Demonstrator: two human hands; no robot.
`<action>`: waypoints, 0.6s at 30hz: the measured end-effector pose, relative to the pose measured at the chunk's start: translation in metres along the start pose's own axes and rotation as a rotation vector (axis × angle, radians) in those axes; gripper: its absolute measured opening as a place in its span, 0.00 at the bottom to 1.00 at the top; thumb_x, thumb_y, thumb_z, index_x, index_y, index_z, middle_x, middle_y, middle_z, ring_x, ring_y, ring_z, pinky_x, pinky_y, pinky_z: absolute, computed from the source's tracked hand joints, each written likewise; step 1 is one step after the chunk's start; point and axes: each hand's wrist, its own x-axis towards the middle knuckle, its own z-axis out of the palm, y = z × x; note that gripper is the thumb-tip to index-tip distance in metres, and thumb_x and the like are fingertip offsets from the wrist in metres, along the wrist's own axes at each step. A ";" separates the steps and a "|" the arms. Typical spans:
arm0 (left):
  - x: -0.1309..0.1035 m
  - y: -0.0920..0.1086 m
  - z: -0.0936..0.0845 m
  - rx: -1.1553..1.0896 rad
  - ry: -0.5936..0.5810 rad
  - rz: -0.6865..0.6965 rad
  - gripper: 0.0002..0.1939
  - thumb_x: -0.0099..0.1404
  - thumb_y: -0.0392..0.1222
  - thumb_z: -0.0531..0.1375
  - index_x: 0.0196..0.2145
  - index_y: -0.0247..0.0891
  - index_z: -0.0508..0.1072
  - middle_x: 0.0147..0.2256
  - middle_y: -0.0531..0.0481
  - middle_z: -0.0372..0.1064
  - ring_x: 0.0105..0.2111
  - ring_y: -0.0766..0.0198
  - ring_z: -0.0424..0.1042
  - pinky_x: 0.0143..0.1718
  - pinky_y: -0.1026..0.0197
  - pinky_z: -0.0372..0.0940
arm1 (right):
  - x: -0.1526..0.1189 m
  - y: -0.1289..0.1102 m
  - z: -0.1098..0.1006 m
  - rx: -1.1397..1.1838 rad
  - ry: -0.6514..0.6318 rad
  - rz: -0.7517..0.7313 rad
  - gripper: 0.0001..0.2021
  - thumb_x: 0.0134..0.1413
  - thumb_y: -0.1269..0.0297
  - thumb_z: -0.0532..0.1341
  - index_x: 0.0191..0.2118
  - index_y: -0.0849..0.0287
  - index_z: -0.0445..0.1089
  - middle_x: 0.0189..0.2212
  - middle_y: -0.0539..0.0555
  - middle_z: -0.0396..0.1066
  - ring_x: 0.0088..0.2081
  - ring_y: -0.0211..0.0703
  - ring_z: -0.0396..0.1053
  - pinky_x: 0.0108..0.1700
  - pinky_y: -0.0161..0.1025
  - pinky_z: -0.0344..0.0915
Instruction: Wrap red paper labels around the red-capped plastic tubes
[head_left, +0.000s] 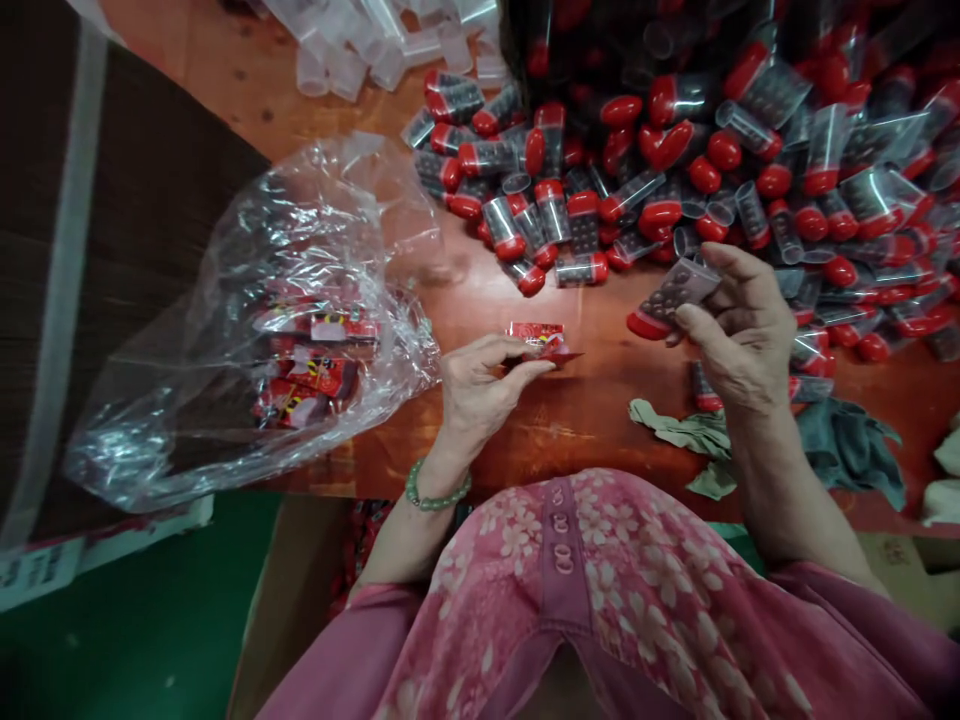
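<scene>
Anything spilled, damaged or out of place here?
No spill or damage shows. A crumpled pale cloth and a darker cloth lie on either side of the right forearm, slightly odd as loose fabric beside red-capped tubes.

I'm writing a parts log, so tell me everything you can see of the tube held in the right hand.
The tube is a short, clear cylinder, plastic by its look, with a rounded, glossy red end and small dark round beads inside. It is tilted, red end down and toward the left hand's side, and appears held above the orange-brown table. The right hand grips it between thumb and fingers, which partly hide its far end; whether that end is open is unclear.
</scene>
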 end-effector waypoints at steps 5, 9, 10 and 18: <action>-0.003 -0.012 0.003 0.435 0.137 0.408 0.01 0.63 0.35 0.66 0.32 0.36 0.78 0.29 0.47 0.79 0.28 0.65 0.74 0.32 0.62 0.66 | -0.002 0.004 0.030 0.222 0.022 0.016 0.23 0.61 0.50 0.63 0.59 0.45 0.64 0.45 0.52 0.76 0.39 0.45 0.77 0.32 0.41 0.77; -0.018 -0.023 0.011 0.625 0.110 0.589 0.04 0.64 0.31 0.63 0.32 0.37 0.77 0.29 0.47 0.79 0.28 0.64 0.72 0.31 0.60 0.62 | 0.004 0.009 0.049 0.254 0.018 0.028 0.23 0.59 0.48 0.64 0.58 0.45 0.64 0.45 0.51 0.75 0.37 0.41 0.77 0.33 0.38 0.77; -0.022 -0.025 0.013 0.638 0.092 0.601 0.05 0.65 0.31 0.62 0.32 0.37 0.77 0.29 0.47 0.78 0.27 0.64 0.72 0.30 0.60 0.61 | 0.004 0.011 0.054 0.261 0.008 0.042 0.24 0.59 0.49 0.64 0.59 0.45 0.63 0.45 0.50 0.75 0.36 0.40 0.76 0.33 0.37 0.77; -0.003 -0.020 -0.009 0.591 0.223 0.421 0.05 0.66 0.39 0.63 0.33 0.39 0.79 0.29 0.48 0.77 0.29 0.65 0.72 0.33 0.59 0.65 | 0.000 0.027 0.063 0.334 0.031 0.133 0.23 0.61 0.53 0.63 0.61 0.43 0.64 0.42 0.49 0.74 0.28 0.35 0.74 0.34 0.39 0.77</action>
